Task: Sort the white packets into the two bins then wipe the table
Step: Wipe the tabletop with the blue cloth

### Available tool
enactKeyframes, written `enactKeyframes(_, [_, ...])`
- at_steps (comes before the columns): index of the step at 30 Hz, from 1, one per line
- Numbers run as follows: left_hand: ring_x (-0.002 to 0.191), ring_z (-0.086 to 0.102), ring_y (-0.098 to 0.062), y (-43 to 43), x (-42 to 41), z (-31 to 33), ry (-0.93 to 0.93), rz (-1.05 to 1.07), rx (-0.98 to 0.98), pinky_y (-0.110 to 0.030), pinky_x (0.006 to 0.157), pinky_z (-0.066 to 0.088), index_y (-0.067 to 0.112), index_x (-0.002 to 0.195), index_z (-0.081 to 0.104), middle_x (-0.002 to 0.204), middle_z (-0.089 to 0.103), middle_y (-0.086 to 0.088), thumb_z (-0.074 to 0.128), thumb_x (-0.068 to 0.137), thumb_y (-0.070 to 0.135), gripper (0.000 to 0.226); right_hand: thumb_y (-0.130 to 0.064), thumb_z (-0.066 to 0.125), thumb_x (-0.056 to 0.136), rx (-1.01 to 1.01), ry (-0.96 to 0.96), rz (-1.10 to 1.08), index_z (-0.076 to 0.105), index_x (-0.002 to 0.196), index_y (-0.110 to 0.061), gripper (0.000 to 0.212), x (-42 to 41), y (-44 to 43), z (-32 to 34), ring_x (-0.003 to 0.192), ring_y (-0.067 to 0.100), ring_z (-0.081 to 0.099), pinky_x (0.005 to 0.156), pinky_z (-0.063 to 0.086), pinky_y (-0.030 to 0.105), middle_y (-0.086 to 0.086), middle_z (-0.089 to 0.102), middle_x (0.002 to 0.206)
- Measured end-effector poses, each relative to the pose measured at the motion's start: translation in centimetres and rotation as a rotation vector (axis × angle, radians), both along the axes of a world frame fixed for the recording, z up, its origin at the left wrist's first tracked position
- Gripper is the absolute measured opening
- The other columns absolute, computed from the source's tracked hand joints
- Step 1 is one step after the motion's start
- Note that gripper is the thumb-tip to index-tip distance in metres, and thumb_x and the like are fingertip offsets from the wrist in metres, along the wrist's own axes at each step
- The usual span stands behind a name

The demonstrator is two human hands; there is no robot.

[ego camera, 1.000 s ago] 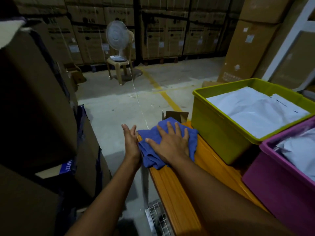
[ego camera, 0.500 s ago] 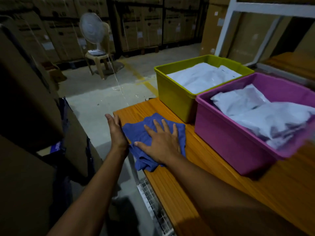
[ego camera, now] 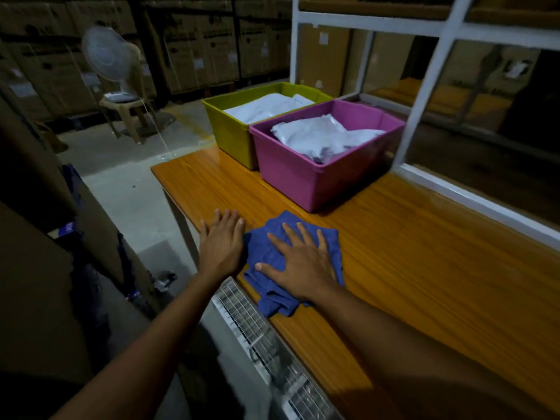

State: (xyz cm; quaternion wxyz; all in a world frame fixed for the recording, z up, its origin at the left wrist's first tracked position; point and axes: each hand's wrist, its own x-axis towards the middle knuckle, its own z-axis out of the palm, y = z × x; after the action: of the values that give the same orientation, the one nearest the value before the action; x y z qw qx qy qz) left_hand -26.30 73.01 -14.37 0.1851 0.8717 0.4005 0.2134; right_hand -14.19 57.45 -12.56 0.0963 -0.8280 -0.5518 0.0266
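Head view, looking down at our own arms. Closest to us a white wire rack [ego camera: 257, 328] sits below the near edge of the table [ego camera: 424, 268].

Our right hand [ego camera: 303, 262] lies flat on the blue cloth [ego camera: 272, 298], fingers straight and spread, palm pressing down, not clenched around it. The cloth is a crumpled, dark blue rag bunched near the table's front-left edge, one fold hanging just over the lip. Our left hand [ego camera: 222, 244] is flat on the bare wood right beside the cloth, fingers straight and holding nothing.

The table is glossy orange-brown wood grain. Farther back on it are the two bins, side by side and touching: the pink bin [ego camera: 303, 180] nearer, the green bin [ego camera: 233, 134] behind it. Both hold white packets [ego camera: 321, 137], crinkled and piled loosely.

To the right a white window frame [ego camera: 424, 95] runs along the table. Beyond that is a dim warehouse: grey concrete floor [ego camera: 127, 189], a fan [ego camera: 104, 53] on a plastic chair [ego camera: 121, 107], and stacked cardboard boxes [ego camera: 206, 40] along the back.
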Motion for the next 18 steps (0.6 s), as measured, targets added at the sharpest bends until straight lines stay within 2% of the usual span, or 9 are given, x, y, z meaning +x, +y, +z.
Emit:
enactKeyframes(4, [0.149, 0.002, -0.017, -5.9, 1.8, 1.6, 0.185, -0.237, -0.002, -0.040, 0.121, 0.002, 0.017, 0.154, 0.017, 0.162, 0.011, -0.003, 0.003, 0.091, 0.058, 0.076, -0.087, 0.019, 0.076, -0.017, -0.022, -0.057, 0.018, 0.149, -0.046, 0.084, 2.9, -7.3, 0.1, 0.150, 0.018, -0.003, 0.117, -0.005, 0.052, -0.008, 0.007, 0.163])
enactKeyframes(6, [0.149, -0.003, -0.017, -7.4, 2.4, 1.6, 0.248, -0.286, 0.015, -0.041, 0.121, 0.001, 0.018, 0.154, 0.012, 0.162, 0.004, -0.004, 0.001, 0.090, 0.061, 0.079, -0.088, 0.015, 0.075, -0.024, -0.030, -0.129, 0.019, 0.149, -0.046, 0.085, 5.6, -10.8, 0.3, 0.150, 0.017, -0.001, 0.118, -0.004, 0.052, -0.008, 0.009, 0.162])
enactKeyframes(9, [0.149, -0.009, -0.020, -8.8, 2.9, 1.4, 0.358, -0.307, 0.077, -0.044, 0.121, -0.001, 0.021, 0.155, 0.003, 0.162, -0.006, -0.006, 0.001, 0.089, 0.070, 0.082, -0.084, 0.018, 0.080, -0.061, 0.000, -0.376, 0.019, 0.150, -0.043, 0.080, 9.6, -14.4, 0.6, 0.150, 0.022, 0.000, 0.118, 0.000, 0.054, -0.005, 0.008, 0.163])
enactKeyframes(12, [0.149, -0.009, -0.020, -9.1, 2.5, 1.4, 0.382, -0.310, 0.083, -0.044, 0.121, -0.001, 0.021, 0.155, 0.003, 0.161, -0.006, -0.007, 0.005, 0.090, 0.072, 0.082, -0.078, 0.019, 0.086, -0.095, 0.020, -0.554, 0.015, 0.151, -0.039, 0.076, 8.0, -13.9, 0.4, 0.149, 0.028, -0.002, 0.116, 0.000, 0.059, -0.001, 0.004, 0.163])
enactKeyframes(18, [0.149, -0.003, -0.019, -10.1, 1.5, 1.4, 0.350, -0.420, 0.106, -0.043, 0.121, 0.003, 0.024, 0.154, 0.012, 0.162, 0.001, -0.005, 0.001, 0.091, 0.066, 0.077, -0.081, 0.018, 0.083, -0.033, -0.022, -0.321, 0.016, 0.151, -0.041, 0.078, -2.1, -15.8, -0.6, 0.149, 0.026, -0.006, 0.117, -0.006, 0.056, -0.002, 0.005, 0.163])
